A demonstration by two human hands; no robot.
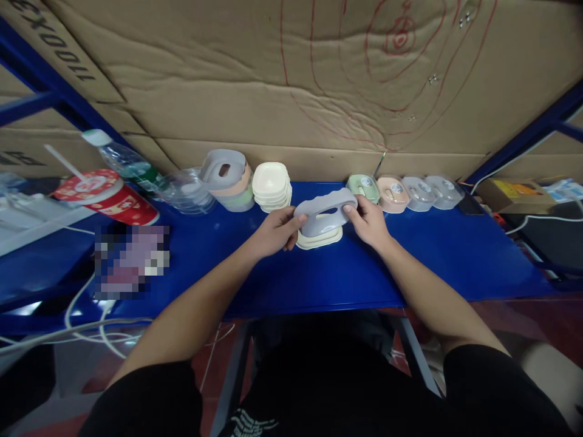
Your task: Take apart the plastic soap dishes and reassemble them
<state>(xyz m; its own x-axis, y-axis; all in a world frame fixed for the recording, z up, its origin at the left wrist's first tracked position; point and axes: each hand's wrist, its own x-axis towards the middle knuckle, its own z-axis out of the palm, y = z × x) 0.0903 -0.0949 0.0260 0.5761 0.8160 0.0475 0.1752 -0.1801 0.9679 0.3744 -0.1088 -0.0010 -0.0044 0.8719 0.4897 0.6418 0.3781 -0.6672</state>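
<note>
Between my two hands is a grey plastic lid [314, 227] with a wavy edge and an oval opening, tilted toward me. My left hand [279, 230] pinches its left end, thumb on top. At its right end, my right hand [368, 221] grips the rim. Just under the lid, a cream square plastic piece [321, 241] rests on the blue table, partly hidden. A stack of cream square dishes [272, 182] stands behind my left hand. Behind my right hand sit a green lidded box [363, 187] and an orange lidded box [392, 194].
Two grey boxes with clear lids [444, 191] continue the right row. Nested grey, orange and green pieces [228, 176] stand left, beside clear round lids [189, 191]. A red paper cup [112, 200] and a plastic bottle [132, 167] are farther left. Cardboard [218, 79] backs the blue table [291, 288].
</note>
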